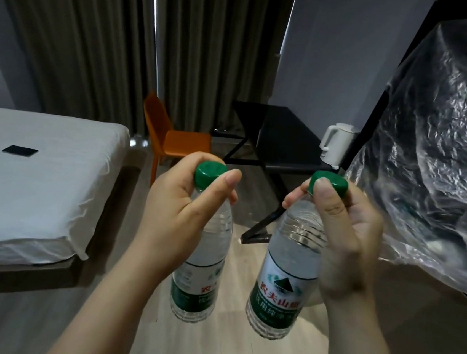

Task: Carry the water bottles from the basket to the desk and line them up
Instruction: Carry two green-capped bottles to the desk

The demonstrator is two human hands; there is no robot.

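Observation:
Two clear water bottles with green caps and green-and-white labels hang upright over the wooden floor. My left hand (pixel 177 211) grips the neck of the left bottle (pixel 202 274) just under its cap. My right hand (pixel 344 234) pinches the neck of the right bottle (pixel 284 286), thumb against the cap. The black desk (pixel 282 136) stands ahead by the wall, well beyond both bottles. No basket is in view.
A white kettle (pixel 335 143) stands at the desk's right end. An orange chair (pixel 170 138) sits left of the desk. A bed (pixel 32 184) with a dark phone (pixel 19 150) fills the left. Crinkled clear plastic (pixel 441 158) over a dark object looms at right. Curtains hang behind.

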